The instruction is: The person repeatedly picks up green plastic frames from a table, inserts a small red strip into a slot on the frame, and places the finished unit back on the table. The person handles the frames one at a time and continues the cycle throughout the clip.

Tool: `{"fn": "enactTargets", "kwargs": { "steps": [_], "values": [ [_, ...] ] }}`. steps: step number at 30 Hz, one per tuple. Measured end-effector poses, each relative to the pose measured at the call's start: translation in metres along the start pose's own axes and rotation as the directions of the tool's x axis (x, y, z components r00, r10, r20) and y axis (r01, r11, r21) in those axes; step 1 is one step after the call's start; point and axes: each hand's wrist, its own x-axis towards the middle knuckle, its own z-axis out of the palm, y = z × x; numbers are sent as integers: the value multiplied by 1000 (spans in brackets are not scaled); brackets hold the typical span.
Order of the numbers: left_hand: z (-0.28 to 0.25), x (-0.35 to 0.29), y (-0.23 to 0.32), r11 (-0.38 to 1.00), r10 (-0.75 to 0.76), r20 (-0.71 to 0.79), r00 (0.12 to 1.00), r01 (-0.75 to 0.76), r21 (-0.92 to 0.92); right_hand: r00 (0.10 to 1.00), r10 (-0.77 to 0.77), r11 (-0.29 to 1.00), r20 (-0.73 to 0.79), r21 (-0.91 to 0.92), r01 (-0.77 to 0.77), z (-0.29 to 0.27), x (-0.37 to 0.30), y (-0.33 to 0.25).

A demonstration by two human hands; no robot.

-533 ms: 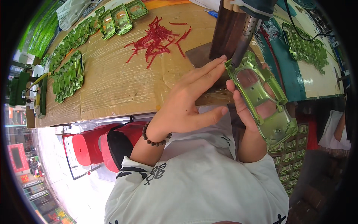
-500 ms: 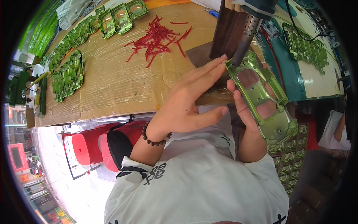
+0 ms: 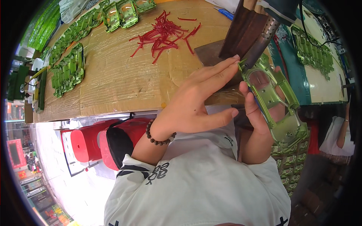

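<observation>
Right grip (image 3: 260,113) clasps green frame (image 3: 275,98) | left hand (image 3: 200,101) flat, empty | red strips (image 3: 164,34) behind

2 hands (image 3: 196,101) | 1 held green frame (image 3: 275,101) | 1 bead bracelet (image 3: 158,135)

The green frame (image 3: 272,101) looks like glossy metallic-coated plastic; the worktop (image 3: 113,75) is matt, creased cardboard; the red strips (image 3: 162,34) are shiny plastic.

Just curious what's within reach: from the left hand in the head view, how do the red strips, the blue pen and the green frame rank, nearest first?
From the left hand:
1. Green frame, at its fingertips, right.
2. Red strips, up the table.
3. Blue pen, far edge.
</observation>
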Motion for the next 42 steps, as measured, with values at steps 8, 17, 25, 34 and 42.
{"fn": "enactTargets", "kwargs": {
  "steps": [8,17,25,34,42],
  "values": [
    [3,0,-1,1000,14,-30,999,-13,15,1000,24,1000,-10,18,-24,-1,0,-4],
    [4,-12,5,858,-372,-315,873,195,-476,910,-128,991,-394,-19,131,24,-13,-7],
    [-1,-16,0,870,-314,-341,886,124,-478,619,-691,448,-374,-893,-40,56,8,-119],
    [-2,-16,0,901,-290,-342,894,135,-412,628,-668,-680,399,18,-733,26,42,-204],
    [-2,-18,-1,896,-301,-348,888,138,-422,679,-628,-724,381,34,-689,13,35,-228]
  ]
}}
